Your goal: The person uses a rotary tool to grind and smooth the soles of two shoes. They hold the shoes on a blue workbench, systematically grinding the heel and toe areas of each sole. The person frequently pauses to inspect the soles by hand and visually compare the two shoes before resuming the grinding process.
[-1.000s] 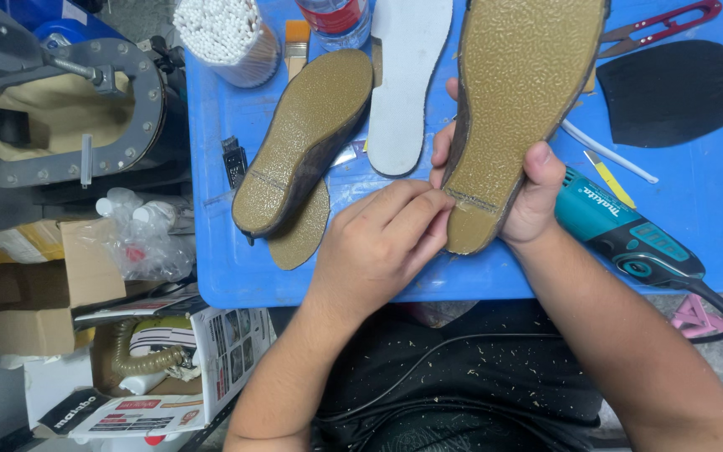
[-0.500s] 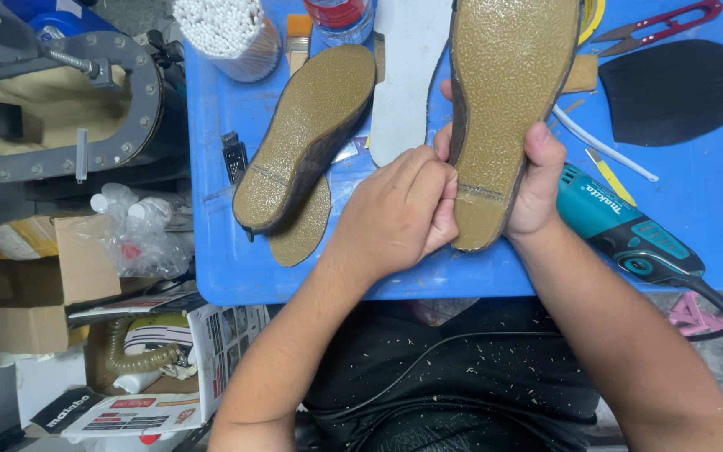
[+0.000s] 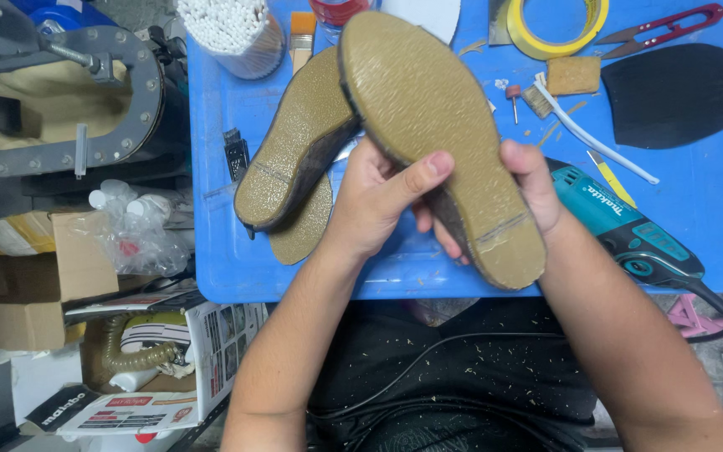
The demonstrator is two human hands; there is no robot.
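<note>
Our left hand [image 3: 378,197] has its fingers [image 3: 416,172] curled around one edge of the tan shoe sole [image 3: 437,125], thumb pressed on its textured face, while our right hand [image 3: 529,188] clamps the opposite edge near the heel. We hold the sole lifted above the blue table [image 3: 696,218], tilted. Just left lies a second tan sole [image 3: 294,142]; to the right rests a teal power tool [image 3: 629,234], beyond it a black rubber piece [image 3: 671,96].

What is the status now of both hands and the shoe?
Left hand and right hand both grip tan textured rubber shoe sole, lifted off blue plastic table. Nothing obstructs.
</note>
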